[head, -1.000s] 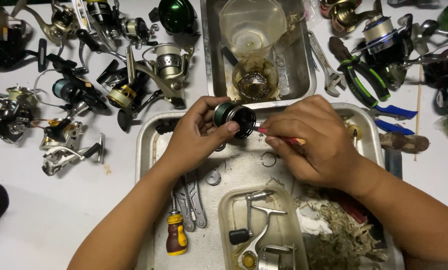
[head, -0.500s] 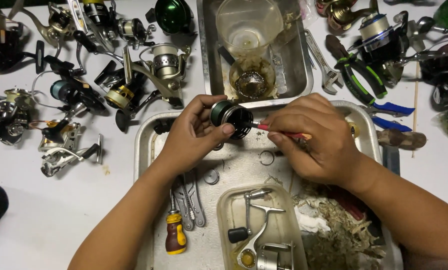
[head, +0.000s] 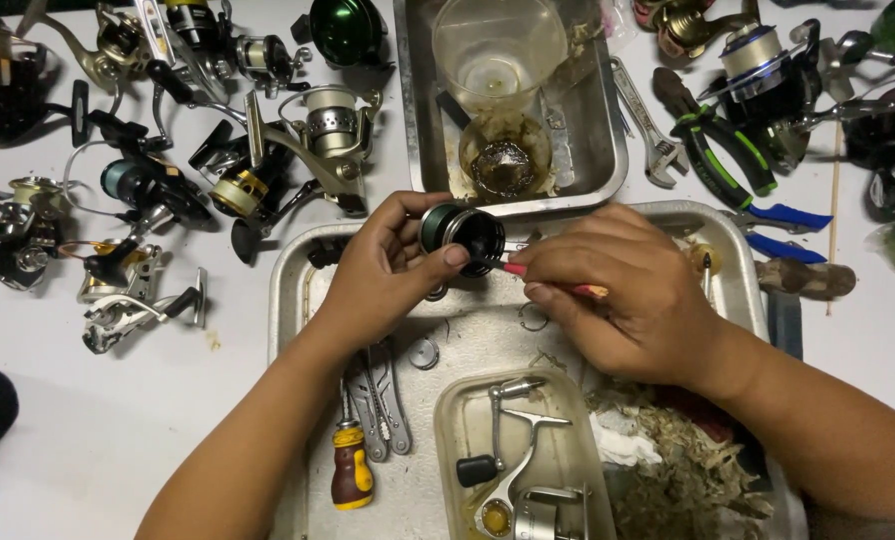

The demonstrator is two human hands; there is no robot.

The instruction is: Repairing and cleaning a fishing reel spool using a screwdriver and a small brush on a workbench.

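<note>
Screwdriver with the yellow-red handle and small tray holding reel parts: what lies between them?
In the head view, folded metal pliers lie between the screwdriver and the small tray.

A repair workbench: fishing reels (head: pixel 318 140), pliers (head: pixel 723 140) and metal trays (head: pixel 608 150) crowd it.

Dark green spool (head: pixel 458 232) with black face showing at centre. Red-pink stick (head: pixel 548 280) lying beside it. Yellow-and-maroon screwdriver handle (head: pixel 352 472) sitting at 7 o'clock. Green-striped black pliers (head: pixel 723 150) and blue-handled pliers (head: pixel 783 230) showing at 2 o'clock. Silver tray (head: pixel 298 270) gleaming.
</note>
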